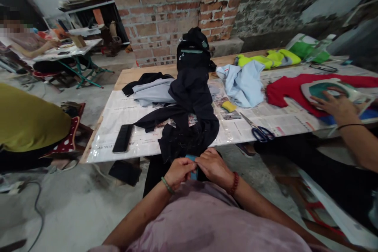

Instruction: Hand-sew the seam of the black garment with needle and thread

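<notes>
Head view: two hands, left (179, 172), right (214, 167), pinch one black garment (189, 126).

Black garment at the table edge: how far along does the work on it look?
In hand: left hand and right hand pinch a small blue item against the black garment. Nothing on it looks finished. Scissors lie unused; the light blue garment and grey garment lie untouched on the table.

My left grip (178, 172) and right grip (214, 166) meet before my chest, fingers pinched, forearms angled inward.
</notes>
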A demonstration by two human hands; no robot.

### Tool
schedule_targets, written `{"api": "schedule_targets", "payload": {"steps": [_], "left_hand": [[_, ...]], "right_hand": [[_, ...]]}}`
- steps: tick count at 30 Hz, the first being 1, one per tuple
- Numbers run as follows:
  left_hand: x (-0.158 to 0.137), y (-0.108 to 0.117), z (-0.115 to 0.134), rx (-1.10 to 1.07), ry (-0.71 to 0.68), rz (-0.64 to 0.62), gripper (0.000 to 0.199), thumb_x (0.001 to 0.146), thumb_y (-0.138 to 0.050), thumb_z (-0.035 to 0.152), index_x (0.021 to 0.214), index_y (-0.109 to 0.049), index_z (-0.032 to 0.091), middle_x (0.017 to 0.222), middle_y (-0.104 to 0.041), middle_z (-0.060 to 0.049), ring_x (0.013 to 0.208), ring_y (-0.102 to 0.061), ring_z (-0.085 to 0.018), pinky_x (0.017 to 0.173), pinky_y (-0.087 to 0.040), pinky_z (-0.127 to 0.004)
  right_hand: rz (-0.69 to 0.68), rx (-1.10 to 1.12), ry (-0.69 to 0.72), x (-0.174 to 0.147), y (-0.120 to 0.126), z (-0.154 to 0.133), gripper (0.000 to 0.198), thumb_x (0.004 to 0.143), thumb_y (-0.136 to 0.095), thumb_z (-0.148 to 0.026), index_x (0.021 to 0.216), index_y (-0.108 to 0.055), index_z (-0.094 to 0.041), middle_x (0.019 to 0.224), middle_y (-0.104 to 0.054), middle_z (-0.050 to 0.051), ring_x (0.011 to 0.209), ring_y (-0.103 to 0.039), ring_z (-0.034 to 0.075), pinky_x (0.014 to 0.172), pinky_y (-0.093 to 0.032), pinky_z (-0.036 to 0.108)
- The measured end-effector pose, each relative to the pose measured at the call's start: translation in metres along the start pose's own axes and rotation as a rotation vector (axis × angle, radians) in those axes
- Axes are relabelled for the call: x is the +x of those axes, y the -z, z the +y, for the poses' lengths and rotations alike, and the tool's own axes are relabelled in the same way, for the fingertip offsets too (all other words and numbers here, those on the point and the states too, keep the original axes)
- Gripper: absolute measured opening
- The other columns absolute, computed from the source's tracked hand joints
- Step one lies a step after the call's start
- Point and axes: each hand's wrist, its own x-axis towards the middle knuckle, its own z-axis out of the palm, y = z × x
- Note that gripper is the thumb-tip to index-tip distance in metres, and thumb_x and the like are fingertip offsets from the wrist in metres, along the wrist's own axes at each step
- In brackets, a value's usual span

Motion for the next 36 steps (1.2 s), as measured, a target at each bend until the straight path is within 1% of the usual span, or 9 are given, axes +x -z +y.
{"api": "schedule_targets", "payload": {"steps": [7,11,15,17,20,22,27,33,36], "left_hand": [[-0.003,0.001,0.0,0.09,-0.131,0.074,0.017,0.065,-0.059,0.027,0.055,-0.055,0.014,0.044,-0.05,0.004,0.032,-0.036,-0.003,0.033,-0.022,-0.016],[-0.002,0.008,0.002,0.075,-0.127,0.106,0.018,0.066,-0.059,0.029,0.059,-0.056,0.013,0.047,-0.053,0.003,0.034,-0.038,-0.003,0.033,-0.023,-0.016],[-0.002,0.021,0.008,0.07,-0.125,0.144,0.023,0.067,-0.059,0.035,0.063,-0.056,0.013,0.041,-0.047,0.005,0.031,-0.033,-0.002,0.033,-0.019,-0.015],[-0.002,0.027,0.01,0.029,-0.134,0.177,0.024,0.067,-0.059,0.037,0.069,-0.057,0.013,0.049,-0.052,0.003,0.033,-0.035,-0.002,0.032,-0.017,-0.015],[-0.003,0.031,0.012,-0.051,-0.142,0.198,0.031,0.065,-0.061,0.037,0.086,-0.057,0.015,0.076,-0.06,-0.002,0.04,-0.042,-0.003,0.031,-0.018,-0.014],[-0.003,0.029,0.012,-0.061,-0.111,0.146,0.034,0.065,-0.061,0.037,0.091,-0.057,0.015,0.078,-0.06,-0.002,0.042,-0.044,-0.003,0.031,-0.019,-0.014],[-0.004,0.016,0.01,0.005,0.02,-0.039,0.032,0.067,-0.059,0.043,0.074,-0.06,0.011,0.047,-0.049,0.003,0.033,-0.036,-0.003,0.03,-0.015,-0.016],[-0.001,0.01,0.007,-0.053,0.106,-0.096,0.041,0.064,-0.059,0.05,0.069,-0.059,0.01,0.062,-0.056,-0.001,0.035,-0.04,-0.002,0.03,-0.012,-0.016],[0.0,0.009,0.006,-0.028,0.103,-0.103,0.041,0.064,-0.059,0.051,0.067,-0.059,0.01,0.056,-0.054,0.0,0.034,-0.039,-0.002,0.03,-0.013,-0.016]], "right_hand": [[0.036,0.08,-0.001,0.003,-0.005,-0.003,0.026,0.085,-0.037,-0.017,0.068,-0.057,-0.016,0.063,-0.055,0.003,0.064,-0.046,0.012,0.071,-0.027,0.029],[0.062,0.136,-0.066,0.004,-0.005,-0.001,0.022,0.085,-0.039,-0.019,0.076,-0.058,-0.017,0.068,-0.057,0.003,0.068,-0.048,0.013,0.072,-0.028,0.028],[0.077,0.179,-0.121,0.002,-0.006,0.003,0.02,0.085,-0.04,-0.021,0.078,-0.058,-0.017,0.07,-0.058,0.002,0.068,-0.049,0.012,0.072,-0.029,0.027],[0.084,0.183,-0.122,0.001,-0.006,0.004,0.02,0.085,-0.041,-0.021,0.077,-0.059,-0.017,0.071,-0.059,0.002,0.068,-0.049,0.012,0.072,-0.029,0.027],[0.084,0.172,-0.096,0.001,-0.004,0.004,0.019,0.085,-0.041,-0.021,0.078,-0.059,-0.017,0.07,-0.059,0.002,0.068,-0.049,0.012,0.072,-0.029,0.027],[0.067,0.157,-0.06,0.003,-0.002,0.002,0.021,0.085,-0.041,-0.02,0.077,-0.059,-0.017,0.068,-0.058,0.002,0.068,-0.049,0.012,0.071,-0.028,0.027],[0.026,0.093,0.022,0.006,0.003,0.001,0.025,0.086,-0.038,-0.019,0.073,-0.059,-0.016,0.062,-0.054,0.001,0.064,-0.046,0.011,0.071,-0.027,0.027],[-0.011,0.018,0.046,0.004,0.005,0.004,0.027,0.086,-0.036,-0.018,0.068,-0.056,-0.016,0.062,-0.053,0.002,0.063,-0.044,0.011,0.071,-0.026,0.028],[-0.027,0.018,0.046,0.004,0.006,0.004,0.027,0.086,-0.035,-0.017,0.068,-0.055,-0.016,0.062,-0.053,0.002,0.063,-0.044,0.011,0.071,-0.027,0.028]]}}
